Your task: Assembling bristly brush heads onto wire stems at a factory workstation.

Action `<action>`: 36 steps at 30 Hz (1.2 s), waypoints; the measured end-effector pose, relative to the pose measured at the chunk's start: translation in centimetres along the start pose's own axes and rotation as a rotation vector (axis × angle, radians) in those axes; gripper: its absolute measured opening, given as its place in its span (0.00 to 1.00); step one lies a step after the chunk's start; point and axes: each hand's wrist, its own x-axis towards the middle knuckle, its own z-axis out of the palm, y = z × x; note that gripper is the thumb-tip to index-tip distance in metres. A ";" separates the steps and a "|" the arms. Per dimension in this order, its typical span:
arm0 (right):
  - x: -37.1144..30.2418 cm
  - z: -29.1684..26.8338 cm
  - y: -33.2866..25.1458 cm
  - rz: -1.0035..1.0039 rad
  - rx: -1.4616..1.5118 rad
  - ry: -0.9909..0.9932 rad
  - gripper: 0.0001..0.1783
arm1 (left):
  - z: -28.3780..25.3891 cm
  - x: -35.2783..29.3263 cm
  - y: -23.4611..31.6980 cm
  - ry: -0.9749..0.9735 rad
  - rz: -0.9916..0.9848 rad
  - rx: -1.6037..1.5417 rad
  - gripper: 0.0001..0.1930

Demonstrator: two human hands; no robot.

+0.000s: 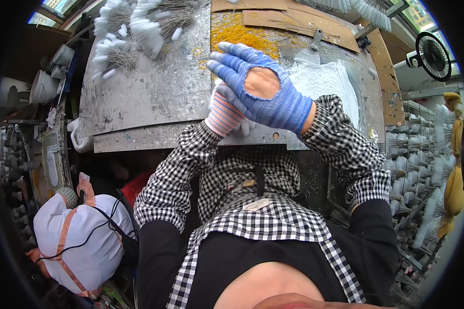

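Blue-gloved at upper centre, extends right hand (pixel 262 85) with fingers straight over left hand (pixel 226 112), too hidden to tell if gripping anything, and risks, through one careless sweep, scattering yellow rubber bands (pixel 244 35) at top centre or snagging knit glove (pixel 286 110) on wire-stemmed white brushes (pixel 147 37) at upper left.

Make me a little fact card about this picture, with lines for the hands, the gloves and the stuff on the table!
Right hand: over the left one, fingers stretched out
Right glove: blue, with a hole showing skin
Left hand: partly hidden under the right
Left glove: striped
Between hands: can't tell
Table, far left: white-bristled brushes
Table, far middle: yellow rings
Table, right: crinkled white sheet
Off to the right: black fan
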 end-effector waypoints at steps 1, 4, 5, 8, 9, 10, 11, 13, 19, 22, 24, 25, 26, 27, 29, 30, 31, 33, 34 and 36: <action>1.1 -2.1 -0.3 -0.011 -0.003 0.003 0.30 | 0.4 0.6 0.4 -0.031 0.071 0.322 0.23; 3.2 -10.5 -4.5 -0.114 0.059 0.130 0.28 | -0.4 -0.4 -1.0 -0.100 0.352 1.267 0.23; 3.3 -9.5 -4.1 -0.127 0.055 0.131 0.28 | -0.5 0.2 -1.5 -0.127 0.434 1.586 0.23; 0.1 -3.5 -1.3 -0.008 0.368 -0.027 0.25 | -2.1 1.0 -4.3 -0.157 0.625 2.520 0.23; 1.1 -3.3 -0.2 -0.035 0.376 -0.017 0.25 | -0.9 0.6 -8.2 0.011 0.833 2.822 0.16; 2.2 -4.0 -0.3 0.102 0.613 0.071 0.24 | -0.3 -0.4 -9.0 -0.034 0.898 2.749 0.12; 1.9 -4.7 -0.6 0.266 0.837 0.160 0.23 | -0.6 -1.3 -9.8 -0.079 0.929 2.672 0.10; 1.8 -2.9 2.5 0.419 0.597 -0.056 0.23 | -0.9 -1.9 -10.2 -0.354 1.065 2.834 0.11; 0.9 7.5 4.1 0.404 0.278 -0.965 0.32 | -2.2 -4.6 -8.8 -0.073 0.649 2.372 0.08; -1.3 10.2 5.3 0.378 0.320 -0.816 0.25 | -1.5 -4.9 -11.4 0.047 0.827 2.481 0.07; -1.8 9.5 6.1 0.449 0.353 -0.544 0.22 | -0.1 -6.4 -11.5 0.009 0.900 2.482 0.06; -2.2 8.5 6.2 0.423 0.377 -0.331 0.19 | 0.6 -7.1 -11.8 -0.032 0.976 2.482 0.06; -2.0 6.7 5.4 0.425 0.458 -0.192 0.16 | 1.6 -7.2 -13.8 0.109 1.092 2.428 0.06; -2.1 4.8 4.6 0.427 0.533 -0.052 0.12 | 2.3 -7.2 -15.3 0.246 1.200 2.364 0.05; -2.4 1.7 2.2 0.252 0.505 0.008 0.09 | 3.2 -5.9 -13.4 -0.034 1.267 2.348 0.08; -2.7 0.9 1.5 0.088 0.477 0.078 0.07 | 3.4 -4.8 -13.9 -0.080 1.270 2.416 0.09; -3.6 1.6 1.3 0.094 0.478 0.080 0.07 | 3.6 -3.8 -14.1 -0.129 1.272 2.484 0.09; -6.6 3.7 1.7 0.167 0.598 0.031 0.13 | 2.6 -1.6 -9.8 -0.065 1.169 2.726 0.15; -7.4 2.9 2.2 0.174 0.594 0.032 0.13 | 2.3 -0.9 -8.9 -0.058 1.086 2.678 0.16; -7.7 0.1 3.4 0.170 0.257 -0.146 0.16 | 2.5 -0.6 -8.5 -0.051 1.030 2.636 0.16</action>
